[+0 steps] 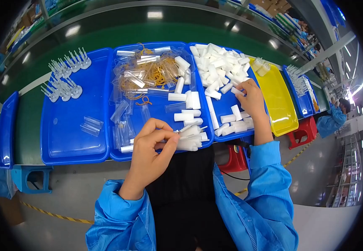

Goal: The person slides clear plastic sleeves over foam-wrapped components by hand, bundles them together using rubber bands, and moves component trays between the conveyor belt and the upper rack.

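My left hand (153, 144) is closed in a pinch over the front right corner of the middle blue tray (160, 102). A thin whitish end shows at its fingertips, too small to name. Beside those fingers lies a bunch of white pieces (192, 140). My right hand (251, 99) reaches into the blue tray on the right (227, 108), with thumb and fingers pinched on a white foam cylinder (237, 91). Behind it a heap of similar white cylinders (219, 67) fills the tray's far part. More white cylinders (233, 121) lie at its near end.
The middle tray also holds clear plastic sleeves (125, 129) and tan rubber bands (162, 71). In the left blue tray (72, 138) stand several white stemmed parts (66, 90), near a few clear sleeves (92, 125). A yellow tray (278, 104) is at right. Stools (233, 161) stand below the bench.
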